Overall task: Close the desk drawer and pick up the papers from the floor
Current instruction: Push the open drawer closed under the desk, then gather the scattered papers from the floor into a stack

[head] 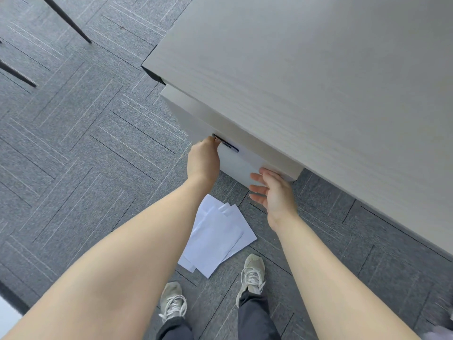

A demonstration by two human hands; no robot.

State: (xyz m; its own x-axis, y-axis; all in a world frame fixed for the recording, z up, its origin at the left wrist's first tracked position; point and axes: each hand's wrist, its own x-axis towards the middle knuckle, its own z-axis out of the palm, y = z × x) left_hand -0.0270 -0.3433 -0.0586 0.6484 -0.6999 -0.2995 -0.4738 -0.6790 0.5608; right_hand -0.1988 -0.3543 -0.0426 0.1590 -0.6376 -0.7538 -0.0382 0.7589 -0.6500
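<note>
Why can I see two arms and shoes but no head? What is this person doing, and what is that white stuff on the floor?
The camera sits on the person's head and looks down, so you see what they see: their own arms and shoes. The left hand has its fingers at the dark lock strip on the white desk drawer. The right hand is open, palm by the drawer's front. Neither holds anything. The white stuff is loose papers lying on the grey carpet, in front of the feet, below the desk.

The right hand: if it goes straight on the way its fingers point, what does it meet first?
Probably the white drawer front: the right hand is open, fingertips almost at it. Depth is unclear.
</note>
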